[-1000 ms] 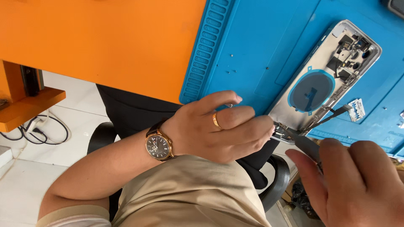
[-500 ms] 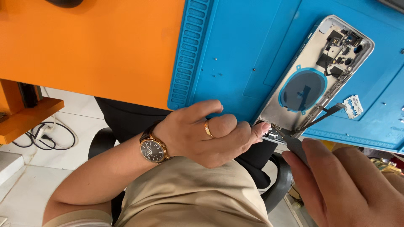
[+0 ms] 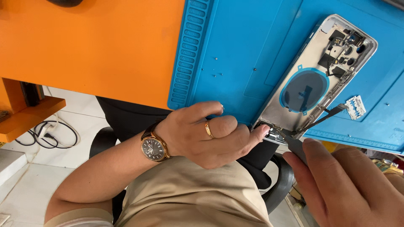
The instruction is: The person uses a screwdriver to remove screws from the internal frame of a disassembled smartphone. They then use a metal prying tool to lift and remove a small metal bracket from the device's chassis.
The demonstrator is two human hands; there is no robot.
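The left hand (image 3: pixel 206 134), with a gold ring and a wristwatch (image 3: pixel 154 148), curls its fingers closed around the near end of an opened phone housing (image 3: pixel 313 80), pinning it where it overhangs the front edge of a blue work mat (image 3: pixel 235 50). The right hand (image 3: pixel 349 185) grips a dark, thin tool (image 3: pixel 313 124) whose tip rests along the housing's lower edge. The housing looks largely stripped: the screen is off, a round coil and camera parts remain inside. A small white part (image 3: pixel 355 107) lies beside it. An orange table (image 3: pixel 88 46) supports the mat.
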